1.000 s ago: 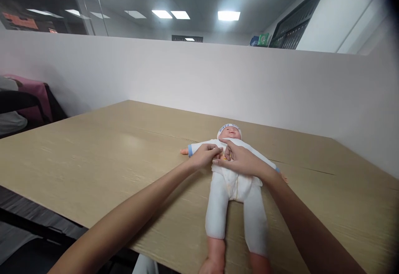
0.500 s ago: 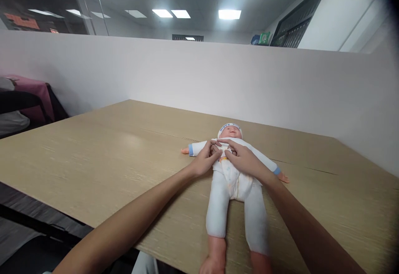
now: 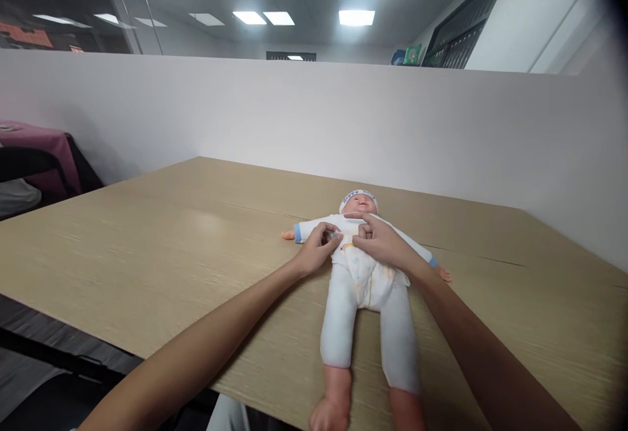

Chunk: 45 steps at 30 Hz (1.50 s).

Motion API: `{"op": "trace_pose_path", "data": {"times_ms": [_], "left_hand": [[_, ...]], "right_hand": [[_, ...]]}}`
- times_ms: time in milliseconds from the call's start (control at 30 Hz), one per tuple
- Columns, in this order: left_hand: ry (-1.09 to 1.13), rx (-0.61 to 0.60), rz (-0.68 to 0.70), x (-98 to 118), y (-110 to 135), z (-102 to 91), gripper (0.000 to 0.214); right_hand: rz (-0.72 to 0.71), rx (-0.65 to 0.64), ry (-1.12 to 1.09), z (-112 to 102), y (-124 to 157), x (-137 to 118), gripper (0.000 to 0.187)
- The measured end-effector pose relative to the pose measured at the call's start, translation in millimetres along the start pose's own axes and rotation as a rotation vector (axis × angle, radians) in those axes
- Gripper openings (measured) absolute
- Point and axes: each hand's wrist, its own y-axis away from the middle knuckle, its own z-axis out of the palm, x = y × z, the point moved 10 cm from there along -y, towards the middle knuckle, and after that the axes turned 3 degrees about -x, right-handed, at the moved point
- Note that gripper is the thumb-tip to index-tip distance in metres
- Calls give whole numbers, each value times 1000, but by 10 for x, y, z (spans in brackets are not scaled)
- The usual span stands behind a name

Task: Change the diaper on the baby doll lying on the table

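Note:
A baby doll [image 3: 336,316] in white clothes and a printed cap lies on its back, feet toward me. A white diaper [image 3: 363,277] with an orange mark at its waist covers its hips. At the waist's left side my left hand [image 3: 314,249] is closed, a bit of white edge showing between thumb and fingers. My right hand [image 3: 385,241] is at the waist's right side, its index finger stretched over the shirt [image 3: 350,223]. The thumb and curled fingers of that hand close at the diaper's upper edge, partly hiding what they grip.
The doll rests on a wide wooden table [image 3: 196,235] with thin seams. Behind it rises a white partition [image 3: 275,110] topped with glass. A pink cloth [image 3: 44,153] and a black chair [image 3: 24,166] are at the far left.
My hands have moved apart over the doll's belly, the left one shifting left. More of the shirt front and diaper waist shows between them. The view has shifted slightly.

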Motion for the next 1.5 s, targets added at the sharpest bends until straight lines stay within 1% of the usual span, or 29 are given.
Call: {"op": "trace_pose_path", "data": {"times_ms": [133, 200, 267, 300, 333, 367, 400, 433, 467, 533, 567, 633, 667, 700, 733, 800, 900, 1000, 1067, 1133, 1233, 1333, 1500], "left_hand": [[-42, 9, -7, 34, 0, -32, 33], [-100, 70, -9, 106, 16, -105, 32], [-192, 144, 7, 274, 76, -182, 28], [-240, 160, 32, 401, 127, -193, 25], [-284, 147, 70, 549, 190, -172, 22], [-323, 97, 121, 709, 266, -111, 21], [-363, 14, 181, 866, 360, -16, 21], [-410, -97, 241, 1002, 473, 106, 23], [-474, -221, 294, 1101, 605, 237, 24], [-603, -452, 356, 1169, 878, 447, 25], [-651, -542, 367, 1152, 994, 509, 25], [-691, -645, 354, 1074, 1143, 549, 23], [-698, -661, 339, 1027, 1171, 543, 22], [-707, -656, 321, 979, 1170, 527, 21], [-722, -640, 301, 931, 1147, 511, 21], [-746, -596, 256, 839, 1059, 500, 19], [-741, -478, 166, 730, 863, 494, 21], [-733, -371, 111, 659, 706, 496, 32], [-719, -361, 121, 633, 659, 525, 38], [-685, -370, 138, 616, 641, 544, 38], [-642, -374, 132, 582, 629, 540, 31], [-624, -360, 112, 550, 622, 529, 28], [-606, -324, 113, 538, 645, 512, 24]], "right_hand": [[-1, -10, -98, -70, -44, 86, 56], [-10, -10, -135, -149, -60, 109, 57], [-22, -6, -149, -229, -47, 92, 54], [-27, 4, -145, -269, -19, 65, 50], [-32, 21, -133, -307, 29, 24, 45], [-39, 41, -117, -338, 100, -35, 37], [-51, 57, -101, -351, 197, -109, 28], [-63, 58, -82, -339, 318, -193, 21], [-80, 43, -68, -298, 461, -283, 18], [-93, -59, -24, -118, 790, -427, 19], [-114, -117, 1, -14, 965, -490, 18], [-106, -267, 60, 225, 1288, -501, 14], [-95, -303, 108, 299, 1410, -464, 11], [-77, -308, 155, 334, 1492, -402, 8], [-56, -286, 197, 335, 1533, -325, 7], [-21, -209, 225, 279, 1521, -169, 9], [14, -104, 169, 182, 1379, 28, 14], [40, -3, 176, 103, 1251, 146, 19], [55, 38, 194, 89, 1224, 191, 20], [65, 65, 201, 94, 1238, 218, 18], [64, 99, 236, 110, 1290, 224, 12], [28, 110, 270, 150, 1332, 181, 7], [-46, 127, 350, 217, 1400, 70, 15]]}}
